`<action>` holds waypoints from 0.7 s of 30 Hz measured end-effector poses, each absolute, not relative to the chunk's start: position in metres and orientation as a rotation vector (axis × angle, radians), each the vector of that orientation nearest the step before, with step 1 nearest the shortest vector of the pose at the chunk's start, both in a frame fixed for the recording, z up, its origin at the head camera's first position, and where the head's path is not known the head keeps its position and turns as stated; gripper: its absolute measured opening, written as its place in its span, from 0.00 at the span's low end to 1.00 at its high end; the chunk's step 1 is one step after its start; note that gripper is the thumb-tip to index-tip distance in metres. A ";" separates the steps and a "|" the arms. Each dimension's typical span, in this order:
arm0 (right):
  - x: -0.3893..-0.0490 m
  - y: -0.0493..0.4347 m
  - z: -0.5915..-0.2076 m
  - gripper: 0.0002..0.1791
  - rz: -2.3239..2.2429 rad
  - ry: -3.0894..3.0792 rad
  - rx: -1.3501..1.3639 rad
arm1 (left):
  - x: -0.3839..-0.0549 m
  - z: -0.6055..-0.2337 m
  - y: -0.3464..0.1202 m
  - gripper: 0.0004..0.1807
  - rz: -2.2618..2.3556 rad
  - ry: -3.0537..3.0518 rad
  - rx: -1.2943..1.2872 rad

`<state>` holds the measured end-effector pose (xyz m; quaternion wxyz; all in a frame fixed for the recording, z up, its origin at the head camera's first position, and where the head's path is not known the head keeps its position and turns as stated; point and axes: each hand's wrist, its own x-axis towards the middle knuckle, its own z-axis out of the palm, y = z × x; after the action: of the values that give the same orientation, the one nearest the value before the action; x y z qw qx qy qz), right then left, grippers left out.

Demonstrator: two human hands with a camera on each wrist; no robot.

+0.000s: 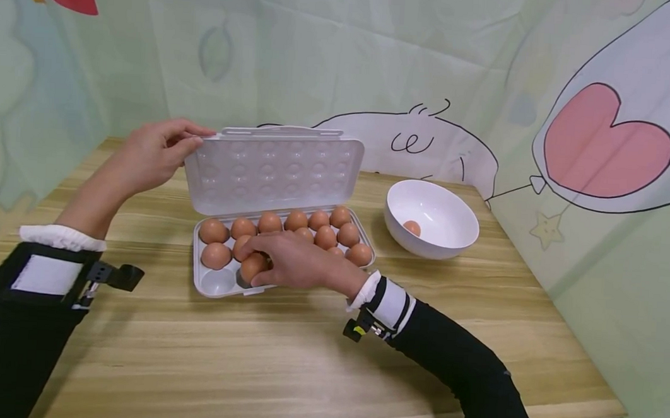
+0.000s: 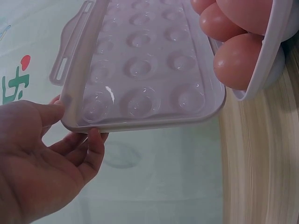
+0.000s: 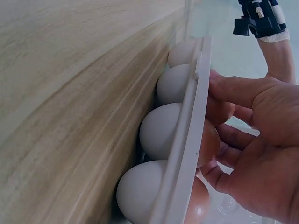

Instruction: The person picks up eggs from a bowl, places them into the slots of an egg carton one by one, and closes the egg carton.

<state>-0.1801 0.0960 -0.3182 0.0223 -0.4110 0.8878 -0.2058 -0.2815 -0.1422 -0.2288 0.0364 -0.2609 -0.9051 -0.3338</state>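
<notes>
A white plastic egg tray (image 1: 197, 270) lies on the table with its hinged lid (image 1: 274, 175) raised at the back. My left hand (image 1: 155, 152) holds the lid's upper left corner; in the left wrist view the thumb is on one side and the fingers (image 2: 96, 148) on the other. Over the front row, my right hand (image 1: 298, 261) grips a brown egg (image 1: 254, 268) between thumb and fingers, right at its cup. Left of that egg, the front corner cup (image 1: 217, 282) shows its bare bottom. Brown eggs (image 1: 216, 256) sit in several other cups, some hidden behind the right hand.
To the right of the tray stands a white bowl (image 1: 453, 225) with one brown egg (image 1: 412, 227) inside. The wooden table (image 1: 304, 371) meets a printed cloth backdrop (image 1: 320, 50) at the back and on both sides.
</notes>
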 end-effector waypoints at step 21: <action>-0.180 0.092 -0.320 0.14 -0.585 2.733 -1.433 | -0.281 -0.229 -0.142 0.22 -1.017 -2.763 -0.808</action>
<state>-0.1803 0.0920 -0.3201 0.0002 -0.4563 0.8701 -0.1861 -0.2811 -0.1422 -0.2291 0.0441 -0.2645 -0.9041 -0.3327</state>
